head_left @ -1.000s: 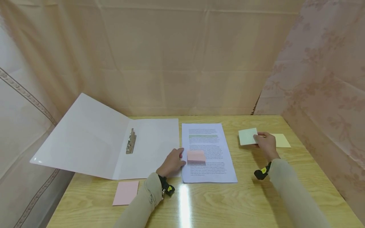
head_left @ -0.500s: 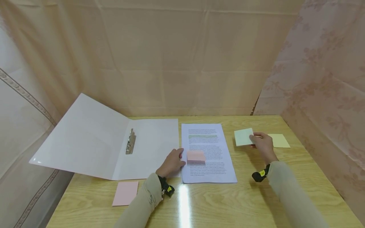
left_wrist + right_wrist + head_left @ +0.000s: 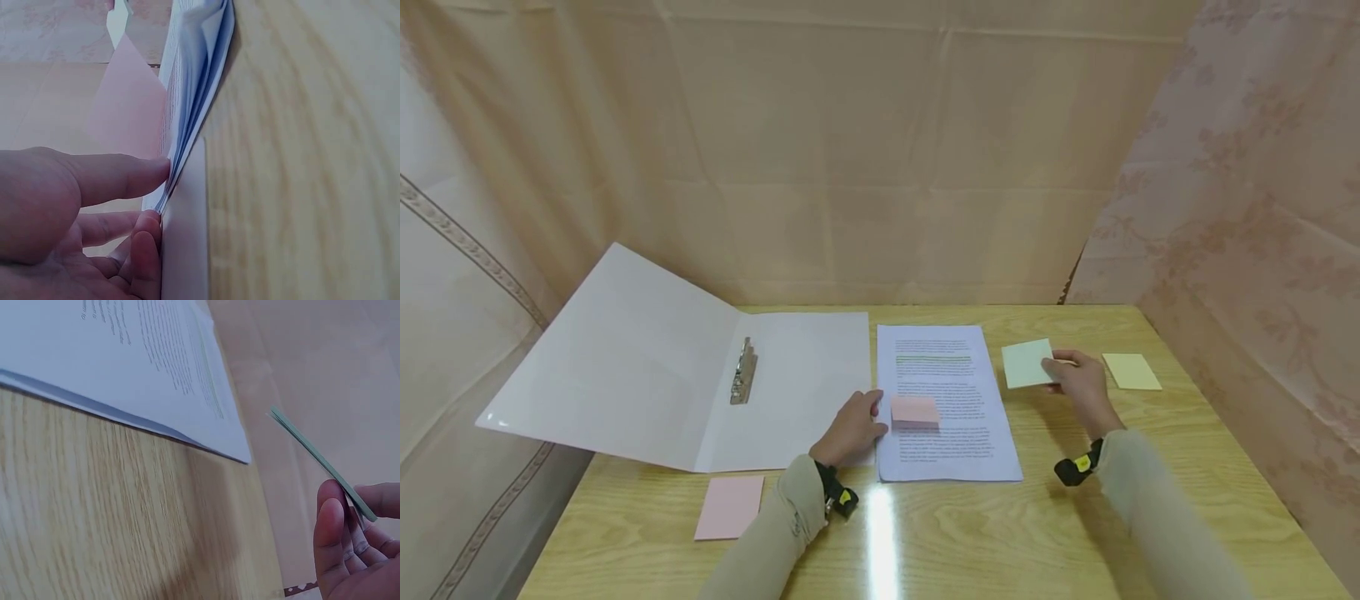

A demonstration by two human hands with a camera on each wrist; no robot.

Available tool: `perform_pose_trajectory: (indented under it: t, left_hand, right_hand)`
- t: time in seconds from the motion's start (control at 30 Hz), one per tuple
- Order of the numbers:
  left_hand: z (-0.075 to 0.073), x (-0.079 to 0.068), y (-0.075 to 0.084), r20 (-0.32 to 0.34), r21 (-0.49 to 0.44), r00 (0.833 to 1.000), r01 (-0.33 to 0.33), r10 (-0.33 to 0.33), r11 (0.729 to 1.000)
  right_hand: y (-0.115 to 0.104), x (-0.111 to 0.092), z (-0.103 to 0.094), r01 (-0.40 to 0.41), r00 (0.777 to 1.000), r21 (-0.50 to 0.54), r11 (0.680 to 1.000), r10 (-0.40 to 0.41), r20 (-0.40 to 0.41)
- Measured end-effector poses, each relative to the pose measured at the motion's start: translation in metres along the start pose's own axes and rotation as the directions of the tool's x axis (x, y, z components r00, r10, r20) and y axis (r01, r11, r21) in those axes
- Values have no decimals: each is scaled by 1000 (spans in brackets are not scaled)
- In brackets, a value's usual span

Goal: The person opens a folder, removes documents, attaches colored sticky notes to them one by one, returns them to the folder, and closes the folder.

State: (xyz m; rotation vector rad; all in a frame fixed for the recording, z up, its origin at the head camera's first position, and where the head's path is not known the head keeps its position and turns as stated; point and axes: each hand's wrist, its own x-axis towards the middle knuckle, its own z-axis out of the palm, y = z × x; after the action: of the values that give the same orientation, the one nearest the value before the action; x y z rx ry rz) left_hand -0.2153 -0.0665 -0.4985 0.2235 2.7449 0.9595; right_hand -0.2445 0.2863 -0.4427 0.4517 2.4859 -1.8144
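My left hand (image 3: pixel 852 427) lies at the left edge of the stack of printed paper (image 3: pixel 951 467), its thumb and fingertips touching that edge. In the left wrist view the thumb (image 3: pixel 125 177) is extended against the page edges, with the other fingers bent below it. A pink sticky note (image 3: pixel 915 412) stands partly raised on the top sheet. Off the stack's right side, my right hand (image 3: pixel 1082 383) pinches a pale green sticky note pad (image 3: pixel 1027 363) above the table. The right wrist view shows the pad (image 3: pixel 319 459) edge-on between thumb and fingers.
An open white binder (image 3: pixel 805 367) with a metal clip (image 3: pixel 744 372) lies left of the paper. A pink sticky note pad (image 3: pixel 730 507) sits before it, and a yellow sticky note pad (image 3: pixel 1132 372) lies at far right. Curtains (image 3: pixel 880 167) enclose the wooden table (image 3: pixel 985 542).
My right hand has moved left with the green sticky note pad, toward the paper stack and away from the yellow pad. The left hand keeps its place.
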Motion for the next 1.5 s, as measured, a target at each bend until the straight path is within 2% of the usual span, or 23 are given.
perform_pose_trajectory:
  t: [0.3, 0.6, 0.77, 1.07, 1.33, 1.5]
  left_hand:
    - [-1, -1, 1, 3, -3, 1000, 1, -1, 1000]
    - [-3, -1, 2, -2, -8, 1000, 2, -2, 1000]
    - [-4, -2, 3, -2, -11, 1000, 5, -5, 1000]
    - [-1, 0, 2, 8, -24, 1000, 25, -25, 999]
    - [-2, -2, 2, -5, -22, 1000, 6, -6, 1000]
    - [-3, -4, 3, -12, -26, 1000, -17, 16, 1000]
  right_hand:
    - [1, -2, 13, 31, 1000, -4, 1000, -31, -2]
    - [-8, -8, 24, 81, 997, 62, 995, -81, 6]
    - [-10, -9, 27, 78, 996, 82, 994, -81, 32]
    - [-10, -12, 35, 86, 996, 82, 993, -88, 16]
    - [-19, -15, 41, 106, 993, 124, 987, -112, 47]
    - [-25, -18, 47, 97, 993, 93, 991, -103, 64]
